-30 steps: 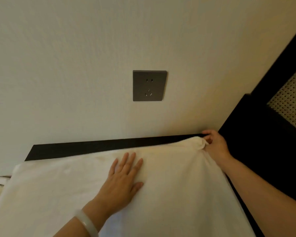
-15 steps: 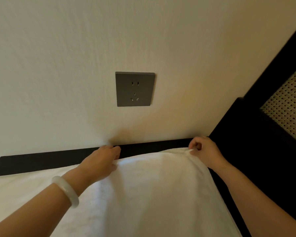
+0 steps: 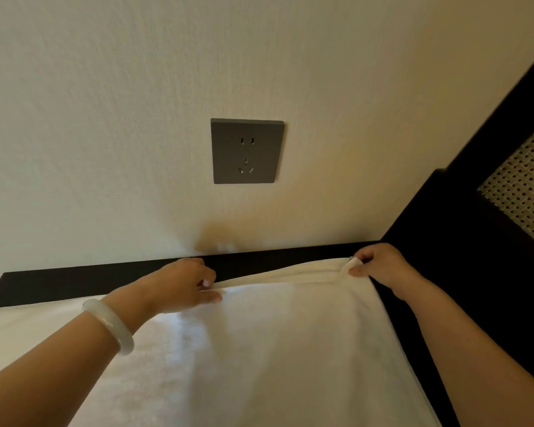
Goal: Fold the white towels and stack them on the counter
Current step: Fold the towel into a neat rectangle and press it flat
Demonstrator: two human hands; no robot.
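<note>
A white towel (image 3: 275, 340) lies spread over the dark counter (image 3: 74, 277) and fills the lower part of the view. My left hand (image 3: 182, 285), with a pale bangle on the wrist, pinches the towel's far edge near the middle. My right hand (image 3: 379, 263) grips the far right corner, bunched between thumb and fingers. The far edge is lifted slightly between the two hands. The towel's near part runs out of the frame.
A cream wall stands right behind the counter, with a grey power socket (image 3: 246, 151) above the towel. Dark furniture with a woven cane panel (image 3: 524, 186) closes off the right side. A narrow bare strip of counter shows along the wall.
My left hand left the towel's flat middle and took hold of the far edge. My right hand kept the far right corner. The view shifted slightly.
</note>
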